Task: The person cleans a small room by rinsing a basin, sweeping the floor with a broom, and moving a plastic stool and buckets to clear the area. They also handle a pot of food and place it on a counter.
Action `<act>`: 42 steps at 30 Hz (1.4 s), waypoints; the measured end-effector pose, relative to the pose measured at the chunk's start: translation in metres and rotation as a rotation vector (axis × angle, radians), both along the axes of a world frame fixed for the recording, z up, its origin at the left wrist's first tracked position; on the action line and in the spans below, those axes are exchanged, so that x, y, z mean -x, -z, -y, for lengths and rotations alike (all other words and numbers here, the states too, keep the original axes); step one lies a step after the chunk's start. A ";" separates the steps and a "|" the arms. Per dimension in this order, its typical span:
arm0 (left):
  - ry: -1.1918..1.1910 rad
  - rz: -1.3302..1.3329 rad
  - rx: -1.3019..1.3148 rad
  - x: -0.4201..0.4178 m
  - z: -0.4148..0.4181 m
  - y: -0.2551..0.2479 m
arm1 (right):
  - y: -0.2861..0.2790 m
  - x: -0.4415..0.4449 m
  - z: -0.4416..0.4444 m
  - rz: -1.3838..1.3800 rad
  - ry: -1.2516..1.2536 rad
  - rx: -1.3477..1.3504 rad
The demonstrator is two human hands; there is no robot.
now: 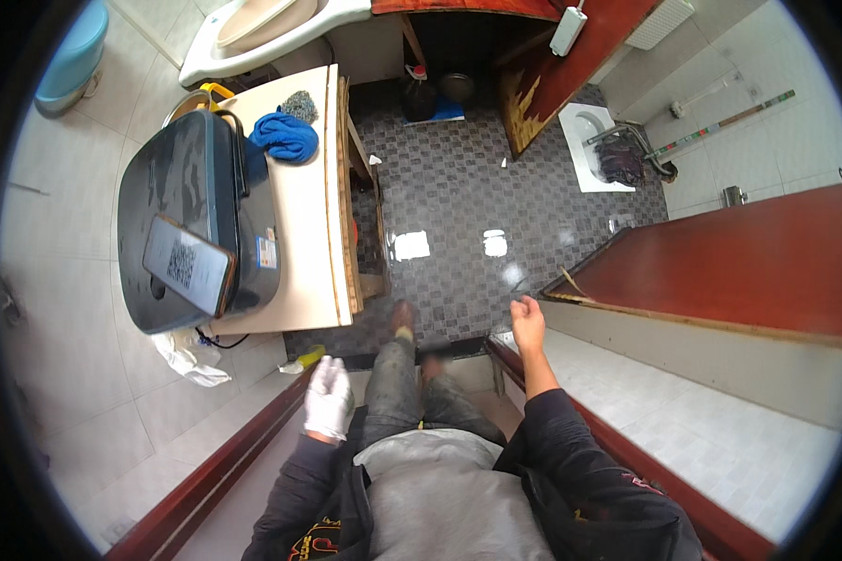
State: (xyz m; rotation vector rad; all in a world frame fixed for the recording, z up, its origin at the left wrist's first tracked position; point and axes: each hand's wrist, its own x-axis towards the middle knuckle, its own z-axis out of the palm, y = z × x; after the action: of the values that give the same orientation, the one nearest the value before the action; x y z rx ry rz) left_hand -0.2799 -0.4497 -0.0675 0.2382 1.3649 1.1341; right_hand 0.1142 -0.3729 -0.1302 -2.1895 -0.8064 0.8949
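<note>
My left hand (328,398), in a white glove, hangs near the doorway's left side, beside a yellow object (311,355); no held thing shows. My bare right hand (528,324) is over the tiled floor near the lower edge of a red-brown door (730,266), its fingers curled; whether it holds anything small is unclear. Ahead on the left, a dark lidded appliance (175,168) stands on a pale board-topped table (309,259), with a smartphone (189,265) on its lid. A blue cloth (285,137) and a metal scouring pad (299,106) lie on the board.
A squat toilet (586,123) is set in the floor at the right, with a dark cloth (621,160) over it. A white washbasin (351,8) and an open red cabinet door (561,77) are farther ahead. Door frames flank me. The floor (449,196) looks shiny.
</note>
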 end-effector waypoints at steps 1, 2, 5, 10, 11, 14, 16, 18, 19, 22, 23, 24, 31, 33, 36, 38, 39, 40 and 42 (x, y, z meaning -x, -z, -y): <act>0.070 0.010 0.007 -0.027 -0.013 -0.022 | 0.001 -0.001 -0.017 0.002 -0.037 0.010; 0.293 -0.155 -0.084 -0.047 -0.025 -0.042 | 0.002 -0.002 -0.035 0.004 -0.077 0.019; 0.487 -0.256 -0.184 -0.086 -0.089 -0.082 | 0.018 -0.011 -0.087 0.173 -0.259 0.063; 0.607 -0.560 -0.293 -0.090 -0.177 -0.080 | 0.048 -0.032 -0.121 0.212 -0.371 0.258; 0.610 -0.588 -0.285 -0.091 -0.190 -0.080 | 0.060 -0.043 -0.123 0.232 -0.384 0.260; 0.536 -0.661 -0.225 -0.093 -0.219 -0.077 | 0.071 -0.063 -0.141 0.236 -0.397 0.468; 0.509 -0.729 -0.202 -0.097 -0.243 -0.076 | 0.094 -0.093 -0.151 0.216 -0.468 0.509; 0.434 -0.753 -0.169 -0.106 -0.267 -0.070 | 0.112 -0.120 -0.171 0.136 -0.403 0.507; 0.402 -0.762 -0.152 -0.111 -0.279 -0.067 | 0.120 -0.130 -0.186 0.138 -0.447 0.518; 0.287 -0.813 -0.106 -0.127 -0.306 -0.058 | 0.106 -0.137 -0.262 0.202 -0.556 0.553; 0.194 -0.743 -0.094 -0.136 -0.309 -0.049 | 0.114 -0.151 -0.283 0.184 -0.615 0.521; 0.212 -0.747 -0.067 -0.144 -0.316 -0.047 | 0.123 -0.158 -0.303 0.159 -0.674 0.486; 0.221 -0.668 0.042 -0.192 -0.354 -0.042 | 0.117 -0.146 -0.433 -0.092 -0.665 0.336; 0.200 -0.609 0.074 -0.196 -0.359 -0.045 | 0.102 -0.125 -0.463 -0.079 -0.708 0.381; 0.190 -0.600 0.127 -0.197 -0.361 -0.043 | 0.074 -0.071 -0.516 -0.016 -0.870 0.355; 0.179 -0.604 0.137 -0.194 -0.371 -0.043 | 0.048 -0.024 -0.551 -0.039 -0.947 0.263; 0.236 -0.635 0.117 -0.189 -0.378 -0.045 | 0.033 0.004 -0.568 -0.090 -0.965 0.196; 0.293 -0.662 0.100 -0.184 -0.385 -0.048 | 0.023 0.030 -0.586 -0.175 -0.984 0.141; 0.339 -0.635 0.079 -0.174 -0.395 -0.049 | -0.001 0.089 -0.616 -0.326 -1.023 0.047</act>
State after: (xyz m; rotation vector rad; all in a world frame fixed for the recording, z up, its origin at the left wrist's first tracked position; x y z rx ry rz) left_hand -0.1057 -0.0551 -0.0187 0.7908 1.8308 0.7381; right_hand 0.0249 0.2427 -0.1296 -1.5044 -1.7714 1.6861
